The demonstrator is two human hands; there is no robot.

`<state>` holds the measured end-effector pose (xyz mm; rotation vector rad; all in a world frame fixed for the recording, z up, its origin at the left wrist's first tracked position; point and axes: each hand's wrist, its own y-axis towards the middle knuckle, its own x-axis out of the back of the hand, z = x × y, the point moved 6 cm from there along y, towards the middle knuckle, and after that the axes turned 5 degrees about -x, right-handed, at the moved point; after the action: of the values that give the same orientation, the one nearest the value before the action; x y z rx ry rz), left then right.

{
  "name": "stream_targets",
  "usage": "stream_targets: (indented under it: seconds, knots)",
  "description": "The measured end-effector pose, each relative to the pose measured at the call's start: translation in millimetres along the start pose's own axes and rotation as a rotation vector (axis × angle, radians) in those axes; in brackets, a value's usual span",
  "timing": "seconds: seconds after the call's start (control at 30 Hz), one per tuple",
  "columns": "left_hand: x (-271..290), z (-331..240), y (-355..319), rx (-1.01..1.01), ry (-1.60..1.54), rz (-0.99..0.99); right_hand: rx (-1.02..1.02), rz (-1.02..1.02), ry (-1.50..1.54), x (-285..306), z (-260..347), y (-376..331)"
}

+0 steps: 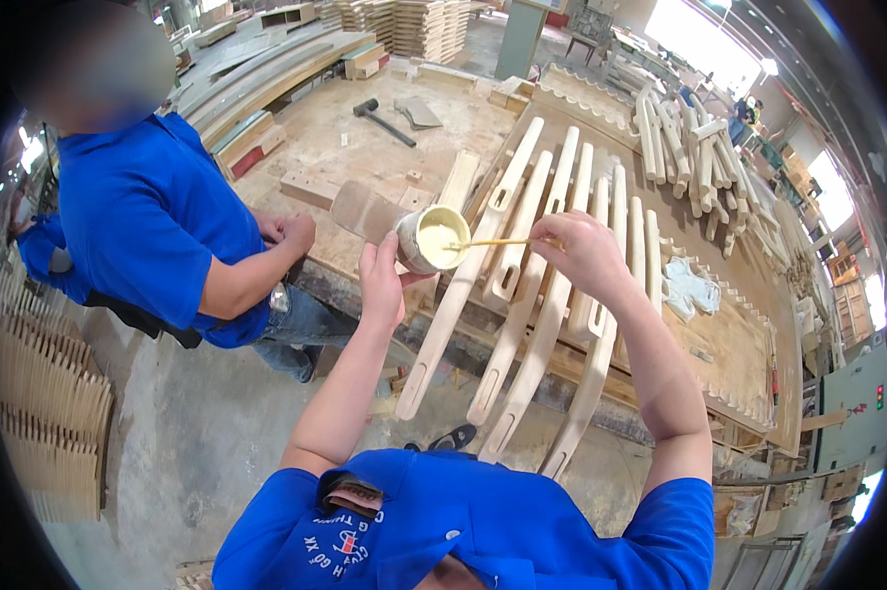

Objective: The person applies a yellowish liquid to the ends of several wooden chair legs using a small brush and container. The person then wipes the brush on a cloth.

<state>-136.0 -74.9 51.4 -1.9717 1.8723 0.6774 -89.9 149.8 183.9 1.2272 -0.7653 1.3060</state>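
Observation:
My left hand (381,278) holds a small round pot (429,239) tilted toward me, with pale yellow glue inside. A thin wooden stick (492,242) is pinched in my right hand (586,252), and its tip dips into the pot. Both hands are raised above several long pale wooden chair legs (507,295) with cut slots, which lie side by side and overhang the near edge of the workbench (384,157).
A person in a blue shirt (148,216) stands at the left, leaning on the bench. A hammer (379,120) lies farther back, a white rag (687,287) at the right. More turned wooden parts (699,157) pile up at the back right. Stacked slats (40,413) stand on the floor at the left.

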Motion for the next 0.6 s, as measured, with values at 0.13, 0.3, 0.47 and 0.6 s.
stream_targets:
  seconds: [0.13, 0.3, 0.47, 0.6]
  knots:
    - [-11, 6, 10, 0.016, 0.034, 0.051, 0.007, 0.127, 0.148, -15, -12, 13]
    - [-19, 15, 15, 0.107, -0.037, 0.029, -0.190, 0.237, 0.630, -23, -42, 11]
    - [-29, 14, 24, 0.075, -0.045, 0.050, -0.207, 0.128, 0.542, -29, -56, 7]
    - [-35, 14, 27, 0.022, 0.011, 0.032, 0.000, -0.123, 0.215, -10, -39, 9]
